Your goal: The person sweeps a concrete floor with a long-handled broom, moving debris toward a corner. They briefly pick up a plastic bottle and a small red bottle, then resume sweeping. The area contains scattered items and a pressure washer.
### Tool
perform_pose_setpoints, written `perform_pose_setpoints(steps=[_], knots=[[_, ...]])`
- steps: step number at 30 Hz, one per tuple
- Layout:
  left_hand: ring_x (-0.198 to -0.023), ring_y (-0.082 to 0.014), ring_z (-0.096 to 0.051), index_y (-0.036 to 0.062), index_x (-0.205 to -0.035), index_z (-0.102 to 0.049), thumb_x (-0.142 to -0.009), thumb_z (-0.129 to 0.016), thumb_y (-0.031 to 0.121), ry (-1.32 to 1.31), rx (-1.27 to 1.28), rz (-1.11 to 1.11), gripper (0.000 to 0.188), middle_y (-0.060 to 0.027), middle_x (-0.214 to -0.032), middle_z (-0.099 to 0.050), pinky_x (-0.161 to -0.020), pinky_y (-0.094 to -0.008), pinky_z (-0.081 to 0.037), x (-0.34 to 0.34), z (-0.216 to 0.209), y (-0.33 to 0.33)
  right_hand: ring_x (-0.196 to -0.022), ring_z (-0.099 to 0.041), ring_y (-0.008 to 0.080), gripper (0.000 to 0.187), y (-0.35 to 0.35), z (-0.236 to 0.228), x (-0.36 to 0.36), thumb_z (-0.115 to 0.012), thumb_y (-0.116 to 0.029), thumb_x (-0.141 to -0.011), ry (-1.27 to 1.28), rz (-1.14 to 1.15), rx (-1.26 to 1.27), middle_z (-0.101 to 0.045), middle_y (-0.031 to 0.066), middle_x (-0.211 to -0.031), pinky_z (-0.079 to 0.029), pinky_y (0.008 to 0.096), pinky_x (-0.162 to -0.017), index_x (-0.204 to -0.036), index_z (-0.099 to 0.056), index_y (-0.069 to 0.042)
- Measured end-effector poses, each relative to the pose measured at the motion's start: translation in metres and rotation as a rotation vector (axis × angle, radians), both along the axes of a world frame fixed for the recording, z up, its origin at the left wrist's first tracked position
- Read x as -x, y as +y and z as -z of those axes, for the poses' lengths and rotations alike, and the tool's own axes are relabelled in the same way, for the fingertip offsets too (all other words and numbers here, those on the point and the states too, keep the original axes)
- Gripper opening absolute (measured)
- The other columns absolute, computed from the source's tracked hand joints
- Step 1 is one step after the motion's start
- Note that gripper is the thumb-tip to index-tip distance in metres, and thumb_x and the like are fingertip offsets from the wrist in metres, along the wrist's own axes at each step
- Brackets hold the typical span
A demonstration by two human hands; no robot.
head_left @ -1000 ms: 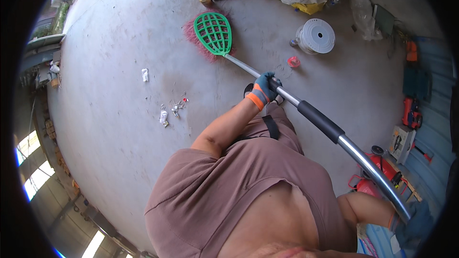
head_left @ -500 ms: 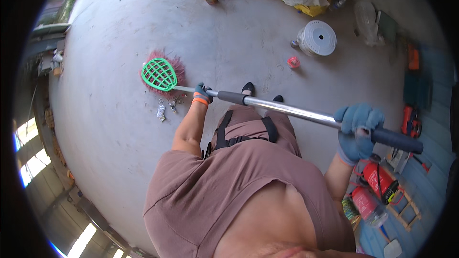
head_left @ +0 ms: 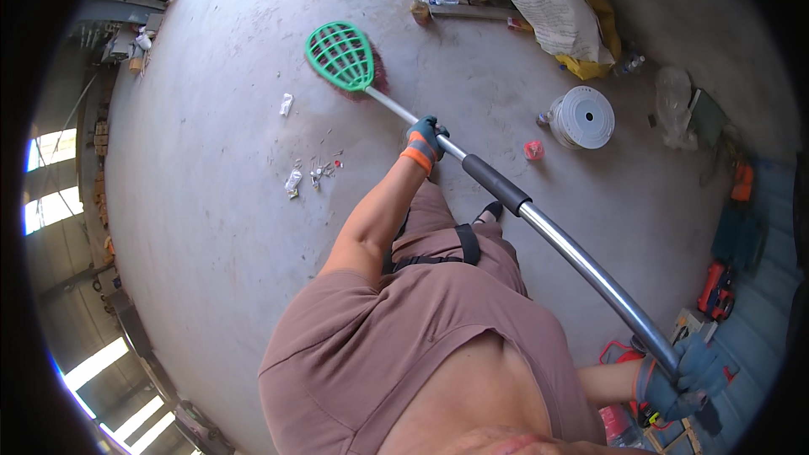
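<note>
Two gloved hands grip one broom: the left hand (head_left: 425,139) is wrapped around the metal handle (head_left: 573,253) just above its black sleeve, and the right hand (head_left: 684,373) is clenched on the handle's near end by the hip. Out front, the green broom head (head_left: 341,55) with red bristles rests on the concrete floor (head_left: 211,118). Small litter scraps (head_left: 308,173) lie left of the handle, a white cable reel (head_left: 581,116) to the right

floor: grey concrete (head_left: 211,227) | light: bright windows (head_left: 50,177) at left; daylight
</note>
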State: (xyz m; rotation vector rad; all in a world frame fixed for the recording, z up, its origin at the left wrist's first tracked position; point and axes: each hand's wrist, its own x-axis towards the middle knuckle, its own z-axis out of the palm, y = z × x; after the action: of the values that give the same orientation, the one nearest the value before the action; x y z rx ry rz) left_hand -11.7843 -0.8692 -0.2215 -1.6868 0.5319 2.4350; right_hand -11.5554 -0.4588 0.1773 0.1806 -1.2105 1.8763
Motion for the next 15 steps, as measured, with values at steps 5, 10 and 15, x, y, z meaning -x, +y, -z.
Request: perform_pose_setpoints(steps=[5,10,15], knots=[[-0.047,-0.0166,-0.047,0.0123,-0.087,-0.043,-0.084,-0.063,0.013,0.008,-0.023,0.18,0.02,-0.0045,-0.061,-0.046,-0.043,-0.0298,-0.045,0.089,0.028,-0.018,-0.049,-0.037,0.0105,0.026,-0.11,0.004,0.038,-0.059,-0.005,-0.066,0.011,0.103,0.158,-0.037,-0.0018,-0.058,-0.028,0.024,-0.05,-0.056,-0.037,-0.017],[-0.061,-0.0206,-0.054,0.0089,-0.089,-0.045,-0.084,-0.065,0.015,0.1,-0.14,0.343,0.021,-0.0062,-0.07,-0.051,-0.059,-0.0325,-0.051,0.158,0.08,-0.084,-0.048,-0.039,0.0117,0.015,-0.245,0.087,0.131,-0.051,-0.004,-0.076,-0.239,0.237,-0.272,-0.042,0.0029,-0.064,-0.033,0.0268,-0.045,-0.071,-0.039,-0.013],[-0.061,-0.0206,-0.054,0.011,-0.087,-0.047,-0.086,-0.06,0.023,0.004,-0.132,0.275,0.017,-0.0062,-0.069,-0.051,-0.058,-0.0335,-0.049,0.203,0.121,-0.169,-0.053,-0.04,0.0142,0.014,-0.354,0.121,0.209,-0.047,0.001,-0.078,-0.159,0.148,-0.132,-0.041,0.0063,-0.069,-0.037,0.0293,-0.043,-0.081,-0.041,-0.011]])
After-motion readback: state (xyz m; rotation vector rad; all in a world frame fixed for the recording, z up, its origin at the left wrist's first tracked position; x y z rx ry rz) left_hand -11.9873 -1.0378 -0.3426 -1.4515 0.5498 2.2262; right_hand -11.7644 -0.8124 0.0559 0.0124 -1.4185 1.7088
